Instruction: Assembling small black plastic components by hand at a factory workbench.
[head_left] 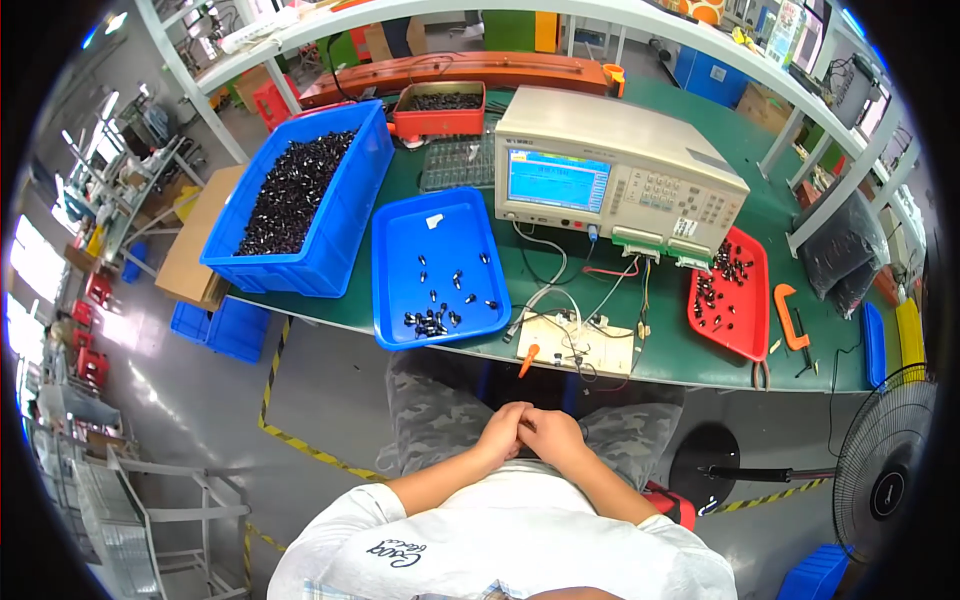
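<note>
Left hand [503, 430] and right hand [553, 436] rest clasped together before the worktop [765, 210], no part visible in them; small black parts [430, 324] occupy blue tray [396, 262], blue bin [345, 240] and red tray [741, 336], suggesting work partway, finished share indeterminable.

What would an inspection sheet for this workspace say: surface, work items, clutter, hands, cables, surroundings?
Surface: green bench, bare in patches.
Work items: small dark parts scattered in a blue tray, heaped in a blue bin and loose in a red tray; instrument with lit screen.
Clutter: white scrap in the blue tray; orange tool right of the red tray.
Hands: left hand and right hand together at the lap; nothing seen in them.
Cables: several loose below the instrument, near a pale board; blue plug at its front.
Surroundings: fan at right; striped floor tape at left.
</note>
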